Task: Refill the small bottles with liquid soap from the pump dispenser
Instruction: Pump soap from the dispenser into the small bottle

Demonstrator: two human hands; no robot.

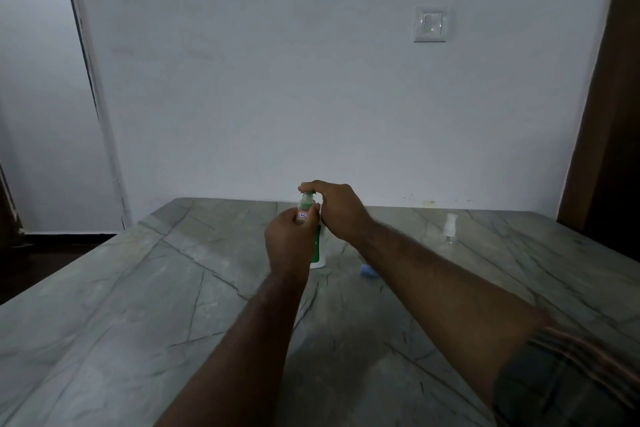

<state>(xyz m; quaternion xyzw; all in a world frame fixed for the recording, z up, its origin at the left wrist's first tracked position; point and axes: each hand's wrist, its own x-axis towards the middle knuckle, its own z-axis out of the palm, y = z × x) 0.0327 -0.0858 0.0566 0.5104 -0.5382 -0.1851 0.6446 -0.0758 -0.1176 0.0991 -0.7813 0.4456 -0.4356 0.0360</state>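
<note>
The step in hand is judged to be dispensing: soap is being pumped into one small bottle. The left grip (289,236) is clenched around the small bottle (304,215), which carries a red-and-blue label and is held upright, off the worktop (138,288), with its neck raised to just under the fingers of the right grip (337,208). The right grip lies over the top of the pump dispenser (318,250), fingers curved down over the pump head; the head itself and the nozzle tip are hidden, so alignment of nozzle and bottle neck cannot be confirmed. The dispenser body, white with a green panel, stands on the worktop directly below the right grip and just behind the left grip. Green shows in the upper part of the small bottle; the fill level cannot be read. A blue cap (367,270) lies on the worktop below and to the right of the right grip. A clear spray bottle (449,230), with its white sprayer fitted, stands well apart to the right of the right grip and appears not yet filled. The next move calls for short, controlled strokes on the pump head with the left grip keeping the bottle neck steady under the nozzle, then fitting the blue cap if it belongs to this bottle.
</note>
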